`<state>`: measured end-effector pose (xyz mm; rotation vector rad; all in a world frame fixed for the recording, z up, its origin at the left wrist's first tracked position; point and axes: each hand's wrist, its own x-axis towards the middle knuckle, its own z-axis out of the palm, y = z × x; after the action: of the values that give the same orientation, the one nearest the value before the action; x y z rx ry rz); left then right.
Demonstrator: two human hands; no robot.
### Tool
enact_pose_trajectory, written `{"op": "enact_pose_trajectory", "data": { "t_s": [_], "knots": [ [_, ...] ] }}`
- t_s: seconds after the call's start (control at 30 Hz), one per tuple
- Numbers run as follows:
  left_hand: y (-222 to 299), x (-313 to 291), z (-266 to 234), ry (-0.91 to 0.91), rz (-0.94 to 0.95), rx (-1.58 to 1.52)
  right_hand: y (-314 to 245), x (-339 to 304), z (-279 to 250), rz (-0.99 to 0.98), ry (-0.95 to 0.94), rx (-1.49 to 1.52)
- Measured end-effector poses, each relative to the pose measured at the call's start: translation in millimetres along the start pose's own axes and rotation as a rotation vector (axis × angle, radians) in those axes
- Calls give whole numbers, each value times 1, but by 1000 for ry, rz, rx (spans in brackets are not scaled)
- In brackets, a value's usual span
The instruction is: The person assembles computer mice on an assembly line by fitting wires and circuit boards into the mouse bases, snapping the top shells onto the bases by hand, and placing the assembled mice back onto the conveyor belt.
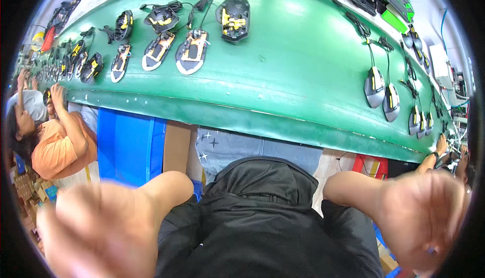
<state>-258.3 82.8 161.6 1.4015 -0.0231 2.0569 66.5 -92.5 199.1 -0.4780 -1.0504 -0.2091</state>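
Two mice [375, 88], well beyond right hand [423, 217]

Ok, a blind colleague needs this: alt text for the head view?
A person's blurred left hand and right hand hover close to the camera, before a green worktable. On it lie opened computer mice at left and assembled corded mice at right.

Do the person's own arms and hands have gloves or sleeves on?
No gloves show on the left hand or right hand. The forearms look bare too, with no sleeves in view. Blur hides small details, so I can't tell about rings. The clothes on the body are black.
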Motion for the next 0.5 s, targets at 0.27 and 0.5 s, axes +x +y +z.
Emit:
{"op": "enact_pose_trajectory", "data": {
  "t_s": [0.27, 0.5],
  "knots": [
    [-148, -77, -53, -469, -528, 1476, 217, -166, 105, 218, -1002, -756],
    [-181, -85, -62, -630, -652, 1613, 241, -168, 96, 547, -682, -652]
  ]
}}
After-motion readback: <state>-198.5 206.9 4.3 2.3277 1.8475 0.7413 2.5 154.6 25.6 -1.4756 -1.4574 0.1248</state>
